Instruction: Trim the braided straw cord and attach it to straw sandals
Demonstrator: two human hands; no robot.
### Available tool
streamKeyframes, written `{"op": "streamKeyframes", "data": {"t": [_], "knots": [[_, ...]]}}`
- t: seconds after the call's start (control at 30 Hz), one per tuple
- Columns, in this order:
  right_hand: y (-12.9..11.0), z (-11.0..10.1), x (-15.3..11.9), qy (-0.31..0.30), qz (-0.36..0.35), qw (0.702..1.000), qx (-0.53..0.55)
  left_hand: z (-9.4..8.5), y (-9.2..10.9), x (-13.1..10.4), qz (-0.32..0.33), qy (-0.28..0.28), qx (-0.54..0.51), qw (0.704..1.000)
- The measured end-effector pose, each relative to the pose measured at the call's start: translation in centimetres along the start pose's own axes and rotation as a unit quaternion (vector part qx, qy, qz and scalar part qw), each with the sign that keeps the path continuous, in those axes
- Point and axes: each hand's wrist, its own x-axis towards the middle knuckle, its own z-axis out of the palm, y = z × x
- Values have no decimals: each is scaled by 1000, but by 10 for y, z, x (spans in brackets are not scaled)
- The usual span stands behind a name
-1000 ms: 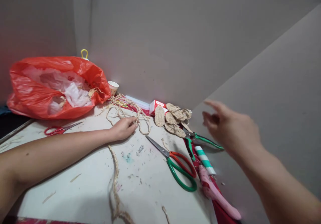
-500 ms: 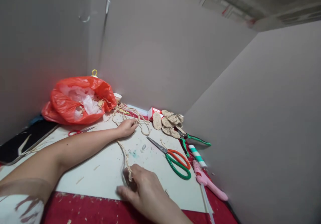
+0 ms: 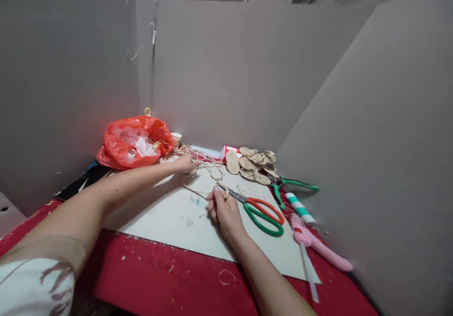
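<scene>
A thin straw-coloured braided cord (image 3: 194, 191) runs in a loose curve across the white board. My left hand (image 3: 187, 164) reaches far forward, its fingers closed on the cord beside a tangle of loops (image 3: 212, 167). Nearer to me, my right hand (image 3: 225, 209) pinches another stretch of the cord between thumb and fingers; a short bit sticks up past the fingertips. Directly right of that hand lie scissors (image 3: 264, 217) with one orange and one green handle, the blades partly behind the fingers. Small woven straw soles (image 3: 232, 163) are piled behind.
A red plastic bag (image 3: 116, 150) stands at back left, with a paper cup (image 3: 176, 139) beside it. Green-handled pliers (image 3: 297, 183), a green-striped white roll (image 3: 300, 209) and a pink glue gun (image 3: 322, 247) line the right edge. Grey partitions (image 3: 219, 70) enclose the table.
My right hand has moved forward and right, from the near edge of the board to beside the scissors, carrying the cord. My left hand stays by the tangle. The view has tilted.
</scene>
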Motion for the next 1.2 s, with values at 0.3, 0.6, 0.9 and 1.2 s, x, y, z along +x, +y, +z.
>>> {"op": "streamKeyframes", "data": {"t": [0.3,0.6,0.9,1.2], "knots": [[-4,-1,12,57,33,976,207,15,51,-58,-59,-77,-187,978],[-13,-3,10,99,-39,958,268,50,76,-92,-153,-92,-346,921],[-14,0,-3,50,-71,970,228,42,76,-121,-160,-64,-351,921],[-2,10,-10,59,-103,980,161,32,77,-137,-104,-76,-346,929]]}}
